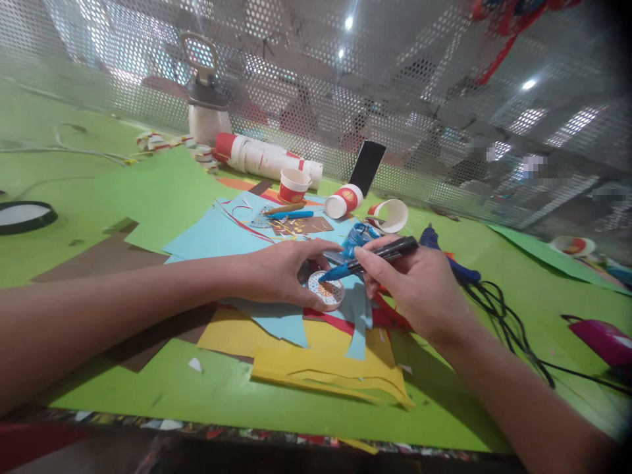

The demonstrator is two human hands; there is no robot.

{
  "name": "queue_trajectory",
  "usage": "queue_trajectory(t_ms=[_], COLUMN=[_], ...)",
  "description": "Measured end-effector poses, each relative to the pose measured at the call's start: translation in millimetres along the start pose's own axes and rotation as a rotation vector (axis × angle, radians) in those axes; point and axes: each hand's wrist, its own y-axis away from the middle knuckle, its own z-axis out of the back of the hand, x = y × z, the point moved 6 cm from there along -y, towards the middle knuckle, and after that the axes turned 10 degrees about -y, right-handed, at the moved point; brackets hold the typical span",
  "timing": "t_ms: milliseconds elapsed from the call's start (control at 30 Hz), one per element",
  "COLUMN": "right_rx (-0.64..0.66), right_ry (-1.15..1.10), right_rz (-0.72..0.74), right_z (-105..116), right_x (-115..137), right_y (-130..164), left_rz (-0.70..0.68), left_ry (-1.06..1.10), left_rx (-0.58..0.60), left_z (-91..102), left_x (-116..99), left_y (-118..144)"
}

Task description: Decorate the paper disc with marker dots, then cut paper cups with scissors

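Observation:
My left hand (289, 273) curls its thumb and fingers around the edge of a small white round disc (326, 291). Dots and a brownish pattern in the middle decorate the disc's top. In my right hand (412, 280) is a marker (370, 259) with a black barrel and a blue front end, its tip at the disc's upper face. Under both hands lie sheets of light blue paper (291, 324) and yellow paper (326, 368). Close behind the marker is a crumpled blue item (360, 237), partly hidden by my right hand.
Paper cups (294, 186) and a long stack of cups (269, 158) stand or lie at the back, near a propped phone (367, 166). A blue glue gun (459, 263) with a black cord lies right. A perforated metal screen (306, 79) closes off the far side.

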Motion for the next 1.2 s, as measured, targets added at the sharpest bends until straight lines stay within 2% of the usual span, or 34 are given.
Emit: queue_trajectory(t_ms=[433,567,800,1033,1200], right_rx=[0.008,-0.025,-0.044,-0.198,-0.112], right_ry=[0.045,0.066,0.008,-0.038,-0.017], right_rz=[0.014,0.002,-0.027,0.087,0.054], right_z=[-3,-3,-3,14,9], right_x=[3,3,-2,11,5], right_y=[0,-1,-1,0,-1], left_rz=[0.005,-0.001,0.006,0.023,0.029], left_ry=[0.007,-0.004,-0.003,0.005,0.010], left_rx=[0.009,0.006,0.005,0.009,0.017], left_z=[-0.2,0.0,0.0,-0.4,-0.1], left_x=[-1,-2,-2,1,0], left_y=[-1,0,0,0,0])
